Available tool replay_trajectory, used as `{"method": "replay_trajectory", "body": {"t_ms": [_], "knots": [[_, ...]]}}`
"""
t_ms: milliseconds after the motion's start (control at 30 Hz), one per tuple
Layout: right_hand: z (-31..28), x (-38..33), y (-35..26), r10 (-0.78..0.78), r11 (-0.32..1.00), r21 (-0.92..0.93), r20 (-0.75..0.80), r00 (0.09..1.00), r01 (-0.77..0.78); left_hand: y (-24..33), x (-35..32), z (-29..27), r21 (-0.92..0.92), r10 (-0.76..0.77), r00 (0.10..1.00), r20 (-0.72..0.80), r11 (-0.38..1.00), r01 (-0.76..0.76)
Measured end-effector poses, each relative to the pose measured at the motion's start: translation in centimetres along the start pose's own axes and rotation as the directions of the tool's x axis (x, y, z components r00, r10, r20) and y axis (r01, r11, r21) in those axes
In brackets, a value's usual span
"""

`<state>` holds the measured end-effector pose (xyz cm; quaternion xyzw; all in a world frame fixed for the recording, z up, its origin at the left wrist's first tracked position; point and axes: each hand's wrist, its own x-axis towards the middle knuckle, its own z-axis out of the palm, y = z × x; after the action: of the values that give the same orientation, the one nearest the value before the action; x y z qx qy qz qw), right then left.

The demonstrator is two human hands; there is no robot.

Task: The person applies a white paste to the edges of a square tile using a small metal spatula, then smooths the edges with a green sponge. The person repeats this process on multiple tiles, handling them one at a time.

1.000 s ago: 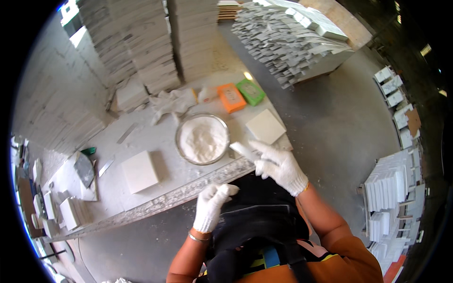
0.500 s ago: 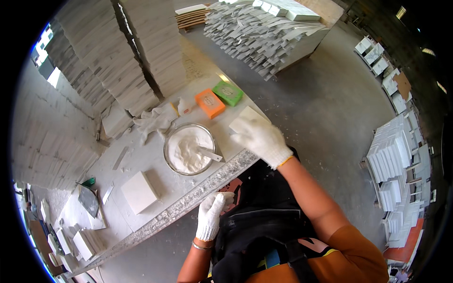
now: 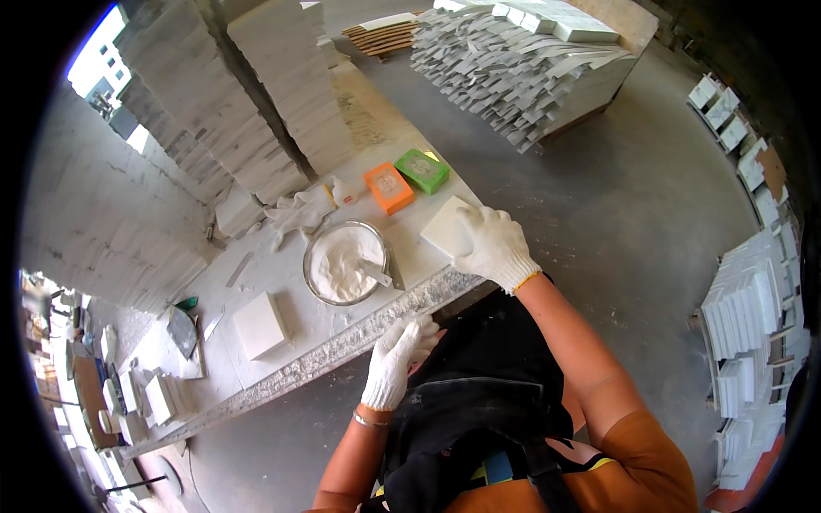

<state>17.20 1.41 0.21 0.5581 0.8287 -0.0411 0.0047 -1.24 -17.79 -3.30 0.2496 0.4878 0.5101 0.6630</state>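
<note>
On the right part of the workbench lies a square white tile [image 3: 444, 226]. My right hand [image 3: 498, 246], in a white knit glove, is closed over its right side, the fingers reaching onto its top and edge. Its palm is hidden. My left hand [image 3: 395, 363], gloved too, is just off the bench's front edge with its fingers curled in. Whether anything is in them cannot be seen. Between the hands and farther back stands a round metal bowl [image 3: 309, 275] of white paste, a putty knife [image 3: 374, 272] sticking out of it.
Behind the bowl are an orange box [image 3: 389, 188], a green box [image 3: 422, 171], a small white bottle [image 3: 343, 191] and a crumpled glove [image 3: 299, 212]. A white block [image 3: 260, 327] sits left on the workbench [image 3: 321, 329]. Tall stacks of stone slabs [image 3: 265, 85] rise at the back.
My right hand, blurred over the tile before, is now farther right and the tile shows more. My left hand has come up toward the bench edge. The view has shifted slightly.
</note>
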Motion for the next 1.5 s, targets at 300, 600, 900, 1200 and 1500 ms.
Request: {"method": "replay_trajectory", "body": {"t_ms": [300, 600, 900, 1200, 1500], "knots": [[0.3, -5.9, 3.3, -0.175, 0.807, 0.537, -0.184, 0.967, 0.248, -0.5, 4.3, 4.2, -0.336, -0.023, 0.978, 0.205, 0.937, 0.092], [2.6, -11.8, 3.0, -0.068, 0.596, 0.705, -0.431, 0.9, 0.383, -1.9, 1.6, 6.8, -0.421, 0.036, 0.987, 0.158, 0.907, 0.034], [0.2, -9.6, 3.3, 0.256, 0.466, 0.862, -0.348, 0.902, 0.2, -1.5, -0.5, 6.1, -0.444, 0.011, 0.99, 0.142, 0.894, 0.054], [-0.1, -12.1, 3.5, 0.25, 0.085, 0.996, -0.058, 0.966, 0.038, -2.4, -0.7, 4.0, -0.655, -0.01, 0.984, 0.176, 0.746, 0.125], [-0.5, -13.6, 1.7, 0.013, -0.116, 0.993, 0.005, 1.0, -0.003, -2.1, -0.7, 4.0, -0.66, 0.014, 0.98, 0.197, 0.741, 0.122]]}}
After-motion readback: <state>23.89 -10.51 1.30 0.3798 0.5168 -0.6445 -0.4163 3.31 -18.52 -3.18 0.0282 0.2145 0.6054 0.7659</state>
